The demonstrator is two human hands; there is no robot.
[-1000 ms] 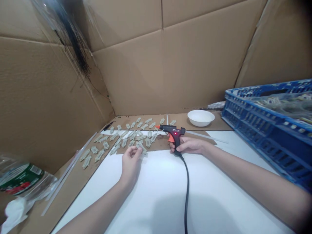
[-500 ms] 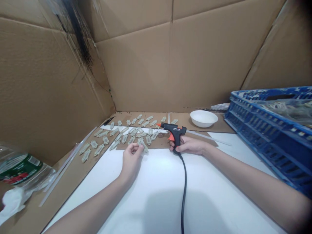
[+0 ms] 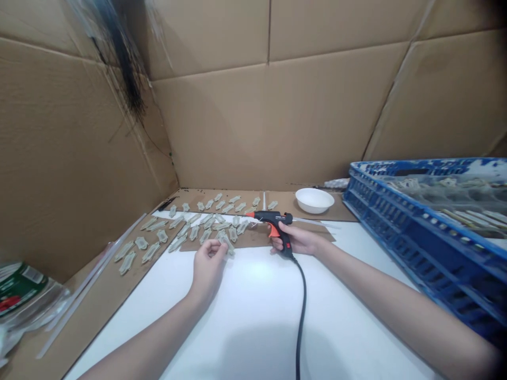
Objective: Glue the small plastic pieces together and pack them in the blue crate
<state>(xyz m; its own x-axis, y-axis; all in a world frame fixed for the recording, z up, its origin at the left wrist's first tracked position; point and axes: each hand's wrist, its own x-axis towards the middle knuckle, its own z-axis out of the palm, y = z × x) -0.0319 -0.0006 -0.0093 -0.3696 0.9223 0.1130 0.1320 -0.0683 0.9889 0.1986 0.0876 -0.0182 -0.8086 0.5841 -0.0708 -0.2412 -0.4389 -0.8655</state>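
Left hand point(image 3: 206, 265): thumb and fingertips pinch small pale piece point(image 3: 228, 246) at near edge of cardboard sheet point(image 3: 255, 240); whether piece touches sheet cannot be told. Long axis of piece oblique, far left to near right. Right hand point(image 3: 296, 240): closed around handle of glue gun point(image 3: 272, 217); barrel crosswise, orange nozzle point(image 3: 249, 214) pointing left. Piece lies left of nozzle, closer to camera, apart from it. Other pale pieces point(image 3: 194, 233) spread beyond left hand and to its left.
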